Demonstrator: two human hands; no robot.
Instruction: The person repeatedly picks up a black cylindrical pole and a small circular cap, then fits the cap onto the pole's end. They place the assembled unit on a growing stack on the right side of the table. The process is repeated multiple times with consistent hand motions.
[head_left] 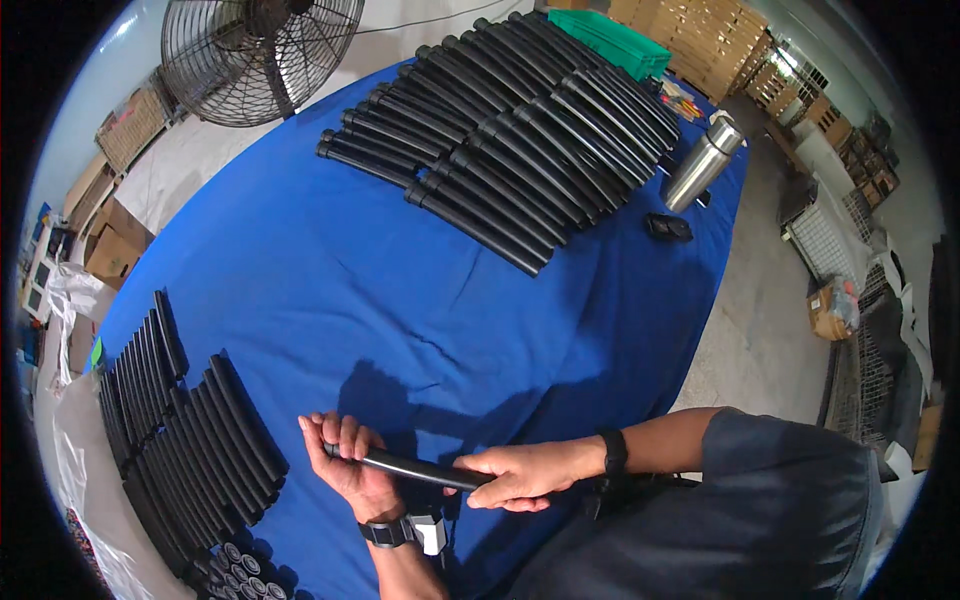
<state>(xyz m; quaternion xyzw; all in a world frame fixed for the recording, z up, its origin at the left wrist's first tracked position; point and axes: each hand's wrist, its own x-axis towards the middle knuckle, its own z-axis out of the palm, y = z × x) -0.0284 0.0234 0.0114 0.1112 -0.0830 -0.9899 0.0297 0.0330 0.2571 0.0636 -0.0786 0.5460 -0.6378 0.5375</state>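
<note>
A black tube [420, 466] lies across both my hands, above the blue cloth near my body. Around its left end the fingers of my left hand [350, 460] are wrapped, palm turned up. My right hand [520, 474] grips the other end, thumb along the top. A black strap with a white block sits on my left wrist, and a black band on my right. To the left, rows of similar black tubes [205, 450] lie side by side. Below them, several round-ended black pieces [245, 575] are bunched, partly cut off by the picture's rim.
Many longer black tubes with collared ends [500, 130] cover the far part of the blue table [330, 270]. Beyond stand a green crate [610, 45] and a steel flask [704, 165], with a small black case [668, 227] nearby. A fan [262, 55] stands past the far left edge.
</note>
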